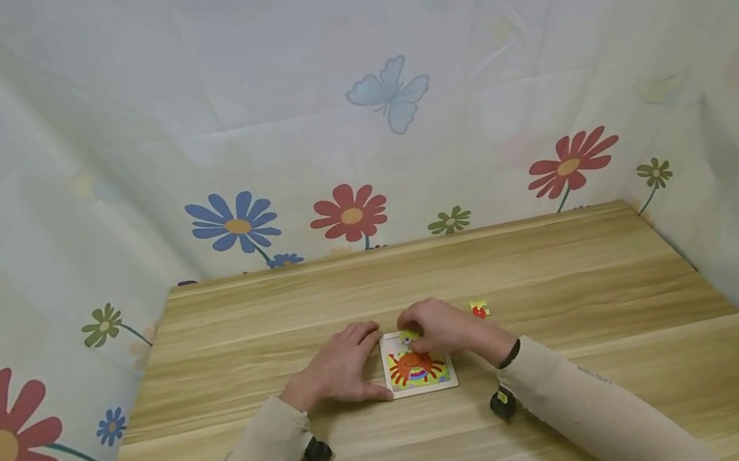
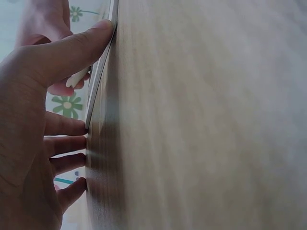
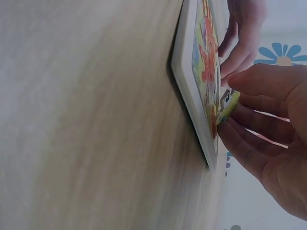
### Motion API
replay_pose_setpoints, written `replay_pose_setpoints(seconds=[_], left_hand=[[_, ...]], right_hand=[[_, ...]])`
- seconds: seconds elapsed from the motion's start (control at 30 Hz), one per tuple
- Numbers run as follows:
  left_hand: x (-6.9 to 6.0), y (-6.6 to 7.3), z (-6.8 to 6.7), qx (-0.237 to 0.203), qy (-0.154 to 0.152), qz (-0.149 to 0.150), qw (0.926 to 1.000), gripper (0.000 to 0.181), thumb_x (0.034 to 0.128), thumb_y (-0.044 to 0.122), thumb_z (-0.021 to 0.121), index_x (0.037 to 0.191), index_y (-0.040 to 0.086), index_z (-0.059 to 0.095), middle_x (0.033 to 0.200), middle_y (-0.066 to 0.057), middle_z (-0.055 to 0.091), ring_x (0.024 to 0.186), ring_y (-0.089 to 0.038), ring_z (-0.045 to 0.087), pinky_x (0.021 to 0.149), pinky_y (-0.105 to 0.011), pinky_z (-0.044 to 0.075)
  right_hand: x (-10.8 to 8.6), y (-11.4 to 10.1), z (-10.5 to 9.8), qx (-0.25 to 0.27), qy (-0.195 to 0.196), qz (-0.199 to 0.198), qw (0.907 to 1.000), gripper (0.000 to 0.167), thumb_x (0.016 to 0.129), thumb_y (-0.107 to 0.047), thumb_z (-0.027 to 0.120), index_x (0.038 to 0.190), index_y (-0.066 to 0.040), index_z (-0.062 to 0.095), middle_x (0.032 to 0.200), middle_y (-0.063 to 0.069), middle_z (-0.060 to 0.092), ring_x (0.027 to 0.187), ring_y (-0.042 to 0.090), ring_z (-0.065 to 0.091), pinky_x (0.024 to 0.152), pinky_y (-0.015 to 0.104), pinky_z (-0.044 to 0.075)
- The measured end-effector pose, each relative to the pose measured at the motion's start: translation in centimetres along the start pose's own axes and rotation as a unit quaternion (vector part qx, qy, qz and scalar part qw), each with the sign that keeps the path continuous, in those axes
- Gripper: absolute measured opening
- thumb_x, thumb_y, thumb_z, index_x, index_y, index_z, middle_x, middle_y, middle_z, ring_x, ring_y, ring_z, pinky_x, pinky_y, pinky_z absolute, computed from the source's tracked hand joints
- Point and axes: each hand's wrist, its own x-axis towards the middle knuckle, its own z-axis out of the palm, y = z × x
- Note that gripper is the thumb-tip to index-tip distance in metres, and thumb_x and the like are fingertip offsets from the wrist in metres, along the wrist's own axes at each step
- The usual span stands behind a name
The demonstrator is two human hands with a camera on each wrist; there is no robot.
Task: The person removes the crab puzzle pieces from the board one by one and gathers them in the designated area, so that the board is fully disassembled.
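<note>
A square jigsaw board (image 1: 423, 389) with a red crab picture and a pale wooden frame lies on the table. My right hand (image 1: 435, 326) pinches a puzzle piece (image 3: 229, 101) between thumb and fingers at the board's far side. The piece is yellow-green with a printed eye, and it is tilted over the picture in the right wrist view. My left hand (image 1: 345, 367) rests beside the board's left edge, its thumb (image 2: 98, 34) at the near corner and its fingers spread toward the far corner. Part of the picture is hidden under the right hand.
Another puzzle piece (image 1: 478, 309), yellow and red, lies on the wooden table (image 1: 264, 307) just right of the right hand. A flower-printed cloth (image 1: 459, 149) hangs behind the table and along both sides.
</note>
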Motion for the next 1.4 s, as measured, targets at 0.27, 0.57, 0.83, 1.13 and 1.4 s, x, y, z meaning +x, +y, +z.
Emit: replay_pose_setpoints(seconds=[0.27, 0.57, 0.83, 1.13, 1.4], left_hand=[[0.1, 0.0, -0.1, -0.001, 0.0, 0.001, 1.0, 0.108, 0.0719, 0.08, 0.06, 0.147, 0.005, 0.04, 0.152, -0.008, 0.036, 0.14, -0.025, 0.033, 0.113, -0.046, 0.033], [0.0, 0.0, -0.2, -0.008, -0.001, -0.002, 1.0, 0.108, 0.0718, 0.08, 0.06, 0.148, 0.006, 0.039, 0.152, -0.008, 0.036, 0.14, -0.024, 0.032, 0.113, -0.046, 0.033], [0.0, 0.1, -0.1, -0.008, -0.002, -0.004, 1.0, 0.109, 0.0716, 0.08, 0.061, 0.148, 0.006, 0.039, 0.152, -0.008, 0.035, 0.14, -0.025, 0.032, 0.114, -0.046, 0.032], [-0.1, 0.1, 0.1, -0.006, 0.003, 0.002, 1.0, 0.109, 0.0717, 0.08, 0.061, 0.149, 0.006, 0.038, 0.153, -0.009, 0.036, 0.14, -0.025, 0.032, 0.114, -0.046, 0.032], [-0.1, 0.1, 0.1, -0.003, 0.003, 0.004, 1.0, 0.109, 0.0718, 0.08, 0.06, 0.149, 0.006, 0.038, 0.153, -0.009, 0.036, 0.14, -0.025, 0.033, 0.113, -0.046, 0.032]], right_hand=[[-0.1, 0.5, -0.1, 0.008, 0.011, -0.001, 0.9999, 0.034, 0.085, -0.019, 0.075, 0.116, -0.008, 0.07, 0.109, 0.002, 0.068, 0.095, 0.014, 0.06, 0.088, 0.034, 0.052], [-0.6, 1.3, -1.2, -0.008, 0.059, -0.024, 0.998, 0.033, 0.083, -0.014, 0.073, 0.115, -0.007, 0.071, 0.11, 0.005, 0.069, 0.098, 0.017, 0.063, 0.087, 0.035, 0.053], [-1.5, 2.0, -2.6, -0.027, 0.069, -0.01, 0.9972, 0.032, 0.084, -0.012, 0.071, 0.115, -0.005, 0.071, 0.11, 0.008, 0.069, 0.1, 0.021, 0.063, 0.089, 0.039, 0.052], [-2.8, 3.6, -3.5, -0.033, 0.095, 0.006, 0.9949, 0.03, 0.084, -0.012, 0.071, 0.113, -0.004, 0.071, 0.11, 0.009, 0.069, 0.101, 0.023, 0.063, 0.087, 0.039, 0.053], [-4.0, 5.3, -4.4, -0.02, 0.102, 0.045, 0.9936, 0.031, 0.083, -0.007, 0.072, 0.114, -0.003, 0.07, 0.114, 0.011, 0.066, 0.103, 0.026, 0.062, 0.088, 0.043, 0.053]])
